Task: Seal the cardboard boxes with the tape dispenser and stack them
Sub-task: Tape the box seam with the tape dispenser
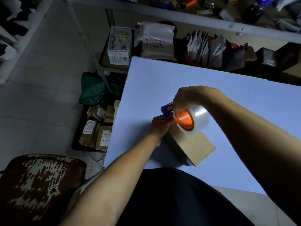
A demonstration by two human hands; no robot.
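I note one closed cardboard box [192, 148] lying flat on the pale blue table [244, 103], close to its near edge. The tape dispenser [184, 119], with orange hub and clear roll, sits over the box's far end. My right hand [189, 97] is curled over the dispenser from above, gripping it. My left hand [160, 126] is at the box's far-left corner, just under the dispenser's blue frame, fingers curled; what they hold I cannot tell. Left of the table, parcels [96, 129] lie on the floor.
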